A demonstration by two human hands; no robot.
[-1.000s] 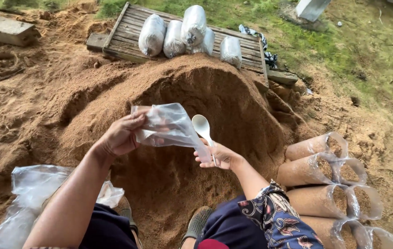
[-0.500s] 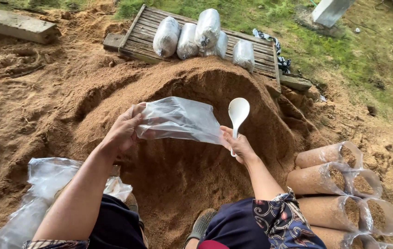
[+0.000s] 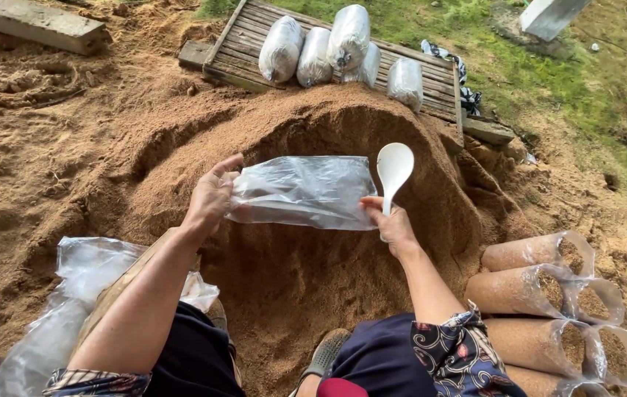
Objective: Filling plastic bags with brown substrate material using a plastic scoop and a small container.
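Note:
My left hand (image 3: 212,197) pinches the left edge of an empty clear plastic bag (image 3: 302,192), stretched out flat over a brown sawdust heap (image 3: 269,132). My right hand (image 3: 394,224) grips the bag's right edge together with the handle of a white plastic spoon (image 3: 393,167), whose bowl points up. The heap has a hollow dug into its front face, right below the bag.
Several filled clear bags of sawdust (image 3: 541,287) lie stacked at the right. More filled bags (image 3: 313,51) rest on a wooden pallet (image 3: 251,48) behind the heap. A pile of empty plastic bags (image 3: 70,294) lies at the left. Grass (image 3: 549,66) lies beyond.
Both hands have pulled the bag out wider and flatter. The spoon has swung from beside the bag to upright at its right edge.

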